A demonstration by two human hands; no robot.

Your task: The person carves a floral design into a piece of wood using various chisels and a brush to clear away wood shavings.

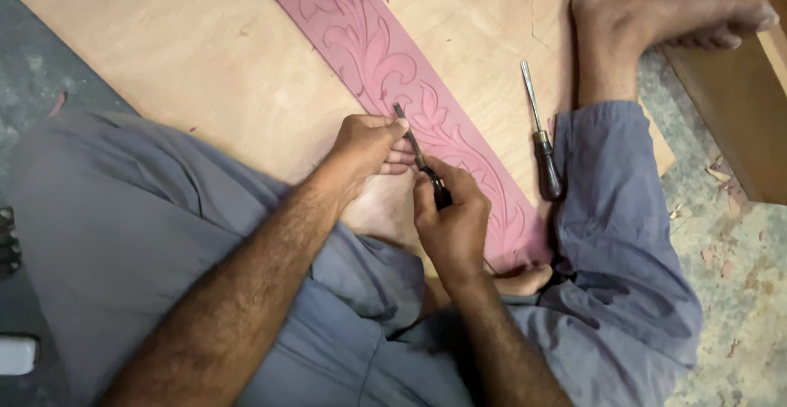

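Both hands, left hand (370,146) and right hand (449,210), grip a thin metal chisel (419,158) on the long pink carved board (410,87); a slip may gouge the leaf pattern.

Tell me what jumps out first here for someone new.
The long pink carved panel with a leaf pattern, lying diagonally on a plywood sheet. At its lower part both hands hold one chisel: left hand near the blade, right hand around the handle. A second chisel lies just right of the panel.

At mid-frame, the left hand (370,146) pinches with curled fingertips; just below, the right hand (451,214) is fisted, both forearms rising from the bottom edge.
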